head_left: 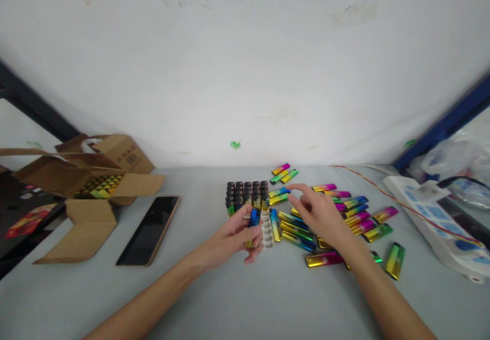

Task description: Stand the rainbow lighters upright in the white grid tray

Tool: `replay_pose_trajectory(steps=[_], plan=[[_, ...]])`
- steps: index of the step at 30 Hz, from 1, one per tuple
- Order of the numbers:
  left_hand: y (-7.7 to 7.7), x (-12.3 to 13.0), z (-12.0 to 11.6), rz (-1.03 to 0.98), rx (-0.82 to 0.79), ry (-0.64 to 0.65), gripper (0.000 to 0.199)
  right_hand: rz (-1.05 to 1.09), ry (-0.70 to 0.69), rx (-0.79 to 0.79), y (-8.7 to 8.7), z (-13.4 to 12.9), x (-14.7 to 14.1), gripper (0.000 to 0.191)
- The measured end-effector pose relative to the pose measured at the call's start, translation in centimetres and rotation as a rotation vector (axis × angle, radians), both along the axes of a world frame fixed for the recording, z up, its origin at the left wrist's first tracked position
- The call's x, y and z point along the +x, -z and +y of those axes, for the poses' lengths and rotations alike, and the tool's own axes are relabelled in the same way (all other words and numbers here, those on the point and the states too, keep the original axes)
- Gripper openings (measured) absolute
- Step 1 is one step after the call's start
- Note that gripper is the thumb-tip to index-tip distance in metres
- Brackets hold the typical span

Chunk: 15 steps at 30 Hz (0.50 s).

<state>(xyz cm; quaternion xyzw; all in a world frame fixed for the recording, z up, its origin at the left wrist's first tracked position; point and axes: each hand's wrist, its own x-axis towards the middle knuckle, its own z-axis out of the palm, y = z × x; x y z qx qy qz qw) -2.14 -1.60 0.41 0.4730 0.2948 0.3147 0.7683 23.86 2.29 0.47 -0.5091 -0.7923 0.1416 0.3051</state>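
Head view — lighter (254, 217) between left fingers (247, 235)

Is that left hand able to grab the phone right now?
Probably not while full: the left hand holds a blue lighter, though only bare table lies between it and the phone.
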Motion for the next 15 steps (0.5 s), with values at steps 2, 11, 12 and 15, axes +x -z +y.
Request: replay_pose_trajectory(steps=[2,11,12,15], plan=[[0.1,0.1,0.1,0.0,-0.054,-0.021,0.039,-0.013,-0.009,0.005,0.1,-0.1,-0.2,0.043],[0.4,0.6,0.2,0.111,-0.091,-0.018,0.048,-0.026,-0.001,0.02,0.2,0.0,-0.1,0.041],[0.5,0.7,0.0,0.129,-0.103,0.0,0.05,-0.029,-0.002,0.022,0.2,0.1,-0.1,0.039],[0.7,0.9,-0.5,0.279,0.047,0.042,0.053,-0.049,-0.006,0.027,0.5,0.0,-0.2,0.037]])
